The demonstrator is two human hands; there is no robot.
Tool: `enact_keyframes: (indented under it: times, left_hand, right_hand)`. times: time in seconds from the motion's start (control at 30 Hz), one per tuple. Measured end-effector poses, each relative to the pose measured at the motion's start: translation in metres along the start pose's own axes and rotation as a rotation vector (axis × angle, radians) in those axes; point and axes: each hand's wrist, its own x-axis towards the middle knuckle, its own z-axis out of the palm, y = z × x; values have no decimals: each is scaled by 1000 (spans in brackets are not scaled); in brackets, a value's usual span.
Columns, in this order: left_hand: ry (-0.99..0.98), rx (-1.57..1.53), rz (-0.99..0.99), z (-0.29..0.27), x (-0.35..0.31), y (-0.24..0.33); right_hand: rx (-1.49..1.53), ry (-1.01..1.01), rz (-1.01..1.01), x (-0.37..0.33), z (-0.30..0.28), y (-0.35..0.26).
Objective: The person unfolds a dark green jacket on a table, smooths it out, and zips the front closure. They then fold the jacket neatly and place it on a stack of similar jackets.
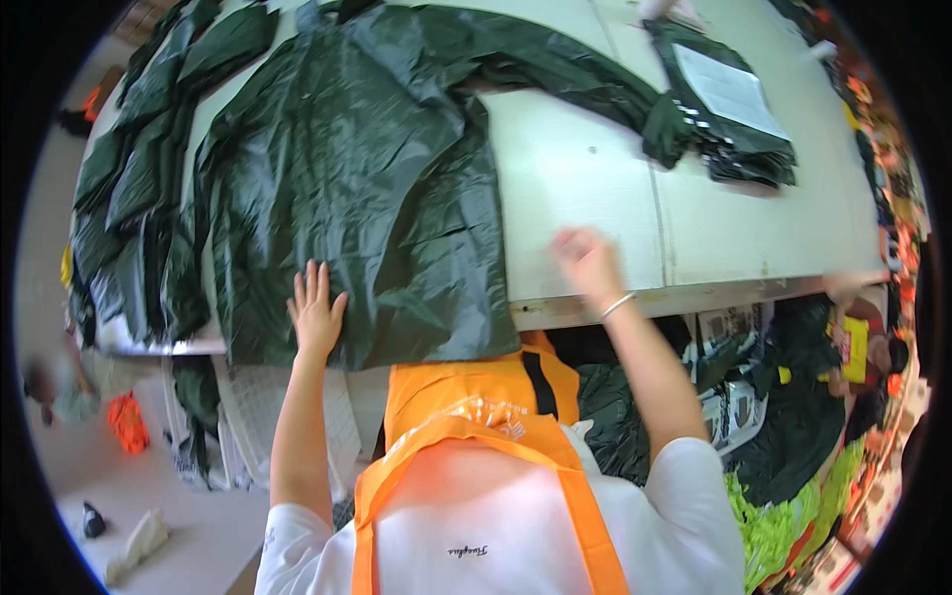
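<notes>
A dark green rain jacket lies spread on the pale worktable, its hem hanging at the near edge. One sleeve stretches toward the far right. My left hand rests flat on the jacket's lower part, fingers apart. To the right of the jacket, my right hand is over the bare tabletop, blurred by motion. Its fingers look bent, but I cannot make out whether they hold anything. The sleeve's cuff touches a folded dark green stack with a white printed sheet on top.
More dark green garments lie along the left side of the worktable. Below the near edge at right are dark plastic bags and bright yellow-green material. A white crate stands under the table at left. Another person is at right.
</notes>
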Motion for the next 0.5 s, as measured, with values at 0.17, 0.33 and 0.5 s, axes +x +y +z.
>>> enact_keyframes:
  times: [0.17, 0.33, 0.5]
  left_hand:
    - [53, 3, -35, 6, 17, 27]
    - [50, 41, -42, 4, 31, 27]
    - [44, 10, -67, 5, 33, 26]
  right_hand:
    - [-330, 636, -204, 163, -124, 108]
    - [-473, 443, 16, 208, -138, 131]
    - [-245, 555, -122, 144, -93, 87]
